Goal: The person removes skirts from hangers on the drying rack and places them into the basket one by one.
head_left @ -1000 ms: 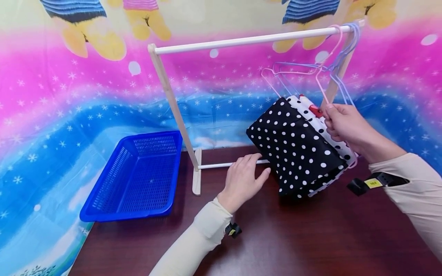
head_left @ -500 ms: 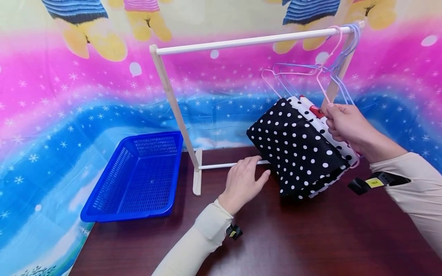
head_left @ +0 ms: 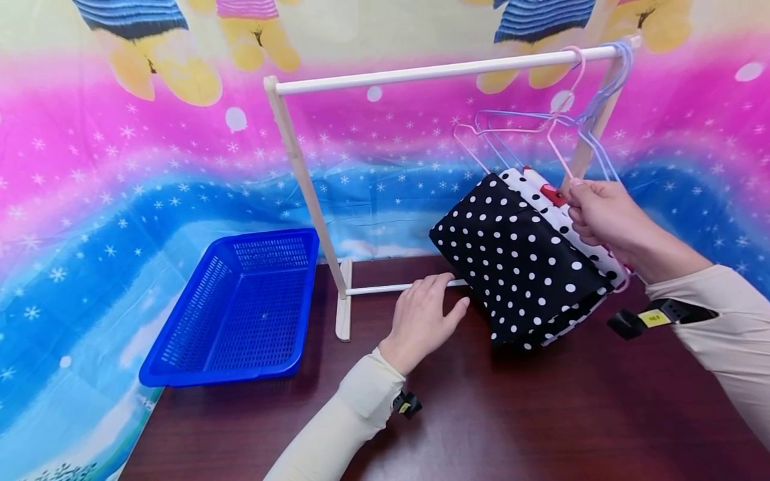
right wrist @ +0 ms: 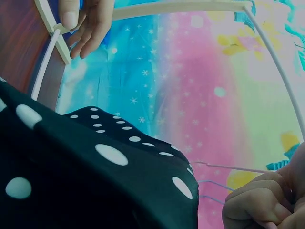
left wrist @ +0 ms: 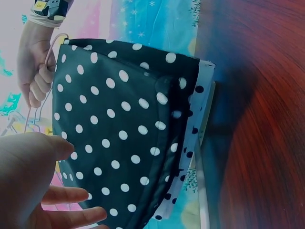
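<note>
One pink hanger [head_left: 549, 125], hook upward over the rack's top rail [head_left: 433, 71] near its right end, is running far left to near right, your right hand [head_left: 610, 217] pinching its wire, black dotted cloth [head_left: 517, 260] masking its lower part and most of the white cloth [head_left: 556, 217] behind, your left hand [head_left: 421, 321] loose-fingered beside the black.

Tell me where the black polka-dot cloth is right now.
In the head view, the black polka-dot cloth hangs right of centre on the pink hanger, between the left hand and the right hand.
</note>
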The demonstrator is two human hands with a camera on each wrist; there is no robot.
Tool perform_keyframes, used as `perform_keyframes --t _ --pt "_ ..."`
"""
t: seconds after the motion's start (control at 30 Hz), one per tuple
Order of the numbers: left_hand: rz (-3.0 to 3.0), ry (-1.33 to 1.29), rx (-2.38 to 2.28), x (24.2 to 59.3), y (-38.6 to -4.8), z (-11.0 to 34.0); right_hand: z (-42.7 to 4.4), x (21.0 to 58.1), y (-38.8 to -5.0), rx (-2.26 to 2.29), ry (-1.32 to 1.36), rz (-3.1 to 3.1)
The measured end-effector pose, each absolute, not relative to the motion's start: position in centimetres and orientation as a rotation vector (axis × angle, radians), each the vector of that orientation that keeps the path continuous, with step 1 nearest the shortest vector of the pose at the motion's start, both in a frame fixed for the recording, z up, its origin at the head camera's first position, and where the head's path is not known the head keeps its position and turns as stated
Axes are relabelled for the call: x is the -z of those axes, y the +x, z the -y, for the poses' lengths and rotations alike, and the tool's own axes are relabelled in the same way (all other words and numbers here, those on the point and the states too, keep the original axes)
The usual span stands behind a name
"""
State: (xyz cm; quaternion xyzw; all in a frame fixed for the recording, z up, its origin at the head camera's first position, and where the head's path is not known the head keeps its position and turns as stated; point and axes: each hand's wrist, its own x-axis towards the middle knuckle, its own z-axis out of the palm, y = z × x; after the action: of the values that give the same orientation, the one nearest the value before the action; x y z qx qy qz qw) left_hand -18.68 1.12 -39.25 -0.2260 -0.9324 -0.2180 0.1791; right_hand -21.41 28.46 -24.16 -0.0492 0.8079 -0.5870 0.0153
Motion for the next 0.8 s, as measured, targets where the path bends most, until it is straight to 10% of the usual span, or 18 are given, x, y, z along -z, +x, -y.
perform_keyframes --t 0.8 --pt "2.668 -0.630 0.639 39.64 -18.76 -1.08 -27.54 23.75 -21.64 1.595 -0.130 -2.601"
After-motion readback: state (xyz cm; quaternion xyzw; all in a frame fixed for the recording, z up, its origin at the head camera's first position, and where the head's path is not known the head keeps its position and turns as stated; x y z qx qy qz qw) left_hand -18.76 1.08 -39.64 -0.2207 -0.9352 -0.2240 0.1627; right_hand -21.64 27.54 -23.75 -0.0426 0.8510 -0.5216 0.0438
